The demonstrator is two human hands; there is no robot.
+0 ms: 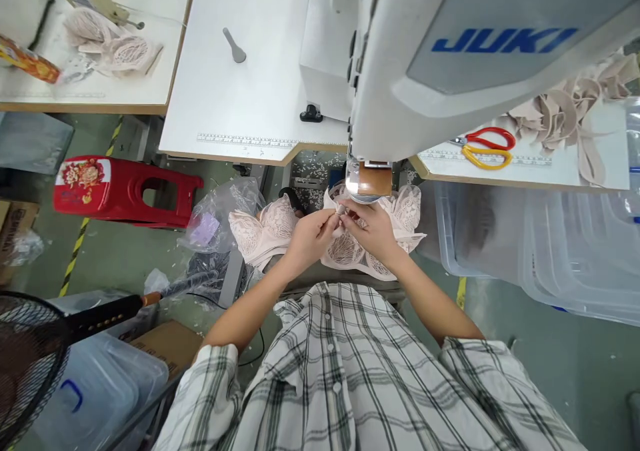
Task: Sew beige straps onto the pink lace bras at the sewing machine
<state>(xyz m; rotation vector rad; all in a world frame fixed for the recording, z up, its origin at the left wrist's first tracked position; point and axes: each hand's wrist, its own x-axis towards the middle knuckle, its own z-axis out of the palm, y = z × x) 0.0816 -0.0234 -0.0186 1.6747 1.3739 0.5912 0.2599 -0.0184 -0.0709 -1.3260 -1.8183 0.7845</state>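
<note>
A pale pink lace bra (345,248) lies across my lap, below the head of a white sewing machine (395,104). My left hand (315,232) and my right hand (373,230) meet at its upper edge, just in front of the needle area. Fingertips of both hands are closed in a pinch on a small bit of the bra's fabric, almost touching each other. Another lace cup section (275,228) rests to the left of my left hand. Exactly which part of the edge is pinched is hidden by the fingers.
Red-and-yellow-handled scissors (487,148) and pink fabric strips (565,114) lie on the right table. A grey tool (234,46) sits on the left tabletop (240,98). Clear plastic bins (575,251) stand at right, a red stool (125,191) at left.
</note>
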